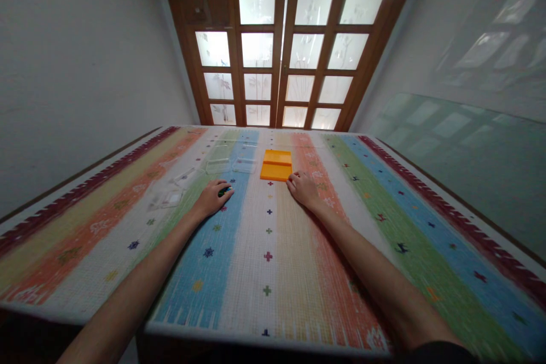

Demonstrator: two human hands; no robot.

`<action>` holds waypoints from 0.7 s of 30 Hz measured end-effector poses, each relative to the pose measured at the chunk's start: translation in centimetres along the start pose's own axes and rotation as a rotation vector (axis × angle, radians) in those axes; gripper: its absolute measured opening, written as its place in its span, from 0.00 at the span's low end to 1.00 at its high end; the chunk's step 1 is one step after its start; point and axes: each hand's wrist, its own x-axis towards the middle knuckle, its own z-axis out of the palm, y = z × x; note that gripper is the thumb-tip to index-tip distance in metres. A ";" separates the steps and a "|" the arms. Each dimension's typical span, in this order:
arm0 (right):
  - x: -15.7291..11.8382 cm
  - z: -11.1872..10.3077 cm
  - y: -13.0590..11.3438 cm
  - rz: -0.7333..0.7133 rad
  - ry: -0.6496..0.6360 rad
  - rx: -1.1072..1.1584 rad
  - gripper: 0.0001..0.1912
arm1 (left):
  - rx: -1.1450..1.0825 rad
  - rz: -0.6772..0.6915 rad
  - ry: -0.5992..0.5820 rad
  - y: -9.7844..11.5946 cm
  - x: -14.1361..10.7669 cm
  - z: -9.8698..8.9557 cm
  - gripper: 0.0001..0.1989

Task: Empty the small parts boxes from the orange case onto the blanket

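An orange plastic case (pixel 276 170) lies opened out on the striped cloth, ahead of me and near the middle. My right hand (pixel 303 187) is at its front right corner, fingers bent and pinching the edge. To the left, my left hand (pixel 214 197) rests low over the blue stripe, its fingers curled around small dark, green and bluish pieces too small to name. A gap of bare cloth separates that hand from the orange case.
Clear plastic trays or lids (pixel 218 166) lie beyond my left hand, with another one (pixel 245 165) beside the case. A crumpled clear wrapper (pixel 168 196) sits farther left. The striped tablecloth (pixel 251 273) covers the table; walls flank it, and glass-paned wooden doors (pixel 279 57) stand behind.
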 end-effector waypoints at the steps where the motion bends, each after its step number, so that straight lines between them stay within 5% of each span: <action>1: 0.0 0.0 0.0 -0.001 0.000 0.002 0.16 | 0.000 0.004 0.008 0.0 0.0 0.0 0.23; 11: 0.1 0.3 0.2 -0.001 0.020 0.001 0.17 | -0.040 0.124 -0.064 0.0 -0.2 -0.5 0.21; 21: 0.2 -0.1 -1.0 0.024 0.009 -0.033 0.17 | -0.072 0.100 -0.003 -0.1 -0.6 -0.9 0.27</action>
